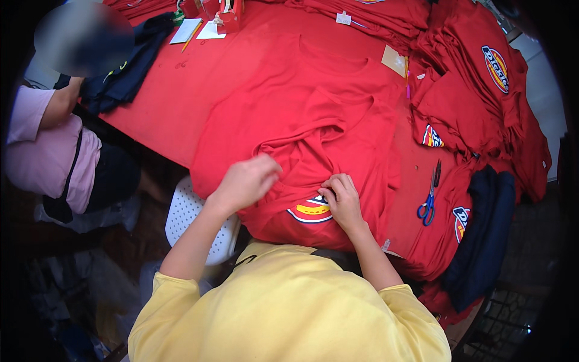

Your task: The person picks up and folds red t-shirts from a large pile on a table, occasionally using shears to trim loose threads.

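A red T-shirt (253, 108) lies spread and rumpled in front of me, its lower part bunched up near the table edge. Part of a printed yellow, white and red badge (310, 211) shows on the cloth. My right hand (342, 199) pinches the fabric just beside that badge. Slightly blurred, my left hand (248, 181) is over the left part of the bunched cloth with its fingers curled in; whatever they hold, if anything, is hidden. Blue-handled scissors (427, 208) rest on the table to the right of my right hand.
More red shirts (464, 108) are heaped along the right and far sides. Dark garments (482, 223) hang over the right edge. Farther off are a notepad (186, 30), a pencil (192, 36) and a brown card (394, 61). A white perforated chair (193, 223) and a person in pink (54, 145) are left.
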A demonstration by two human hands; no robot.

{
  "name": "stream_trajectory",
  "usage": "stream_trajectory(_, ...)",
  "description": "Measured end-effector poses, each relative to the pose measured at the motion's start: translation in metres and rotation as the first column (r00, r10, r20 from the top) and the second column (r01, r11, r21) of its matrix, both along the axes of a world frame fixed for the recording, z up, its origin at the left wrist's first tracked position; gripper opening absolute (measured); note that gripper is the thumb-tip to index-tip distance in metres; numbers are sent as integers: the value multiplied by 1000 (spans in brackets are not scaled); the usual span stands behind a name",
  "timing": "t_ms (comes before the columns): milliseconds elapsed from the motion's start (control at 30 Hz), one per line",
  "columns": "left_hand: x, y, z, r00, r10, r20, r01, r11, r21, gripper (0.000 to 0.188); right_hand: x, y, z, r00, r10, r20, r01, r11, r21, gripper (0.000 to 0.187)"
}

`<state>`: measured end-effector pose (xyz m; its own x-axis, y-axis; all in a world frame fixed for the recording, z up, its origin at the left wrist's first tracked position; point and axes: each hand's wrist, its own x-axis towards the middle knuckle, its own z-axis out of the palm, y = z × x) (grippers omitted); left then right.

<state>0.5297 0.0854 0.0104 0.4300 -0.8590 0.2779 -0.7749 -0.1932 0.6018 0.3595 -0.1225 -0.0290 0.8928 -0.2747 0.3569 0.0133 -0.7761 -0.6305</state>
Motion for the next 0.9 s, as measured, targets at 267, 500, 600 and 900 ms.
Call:
stream_trajectory(267, -23, -7, 12, 998, 55, -43, -35, 923, 383, 23, 4, 21, 42, 999, -45, -25, 37, 962, -270, 14)
stream_trajectory(500, -10, -1, 23, 901, -68, -429, 177, 959, 221, 23, 27, 37, 36, 927, 237, -290, -175, 959, 222, 15)
stream_trajectory(600, -9, 4, 14, 888, -157, -433, 233, 964, 127, 19, 25, 28, 30, 930, 278, -242, -190, 924, 331, 13)
stream_trajectory(900, -33, -15, 22, 814, 107, -570, -14, 986, 165, 17, 21, 42, 43, 987, 72, 141, -109, 956, 273, 11)
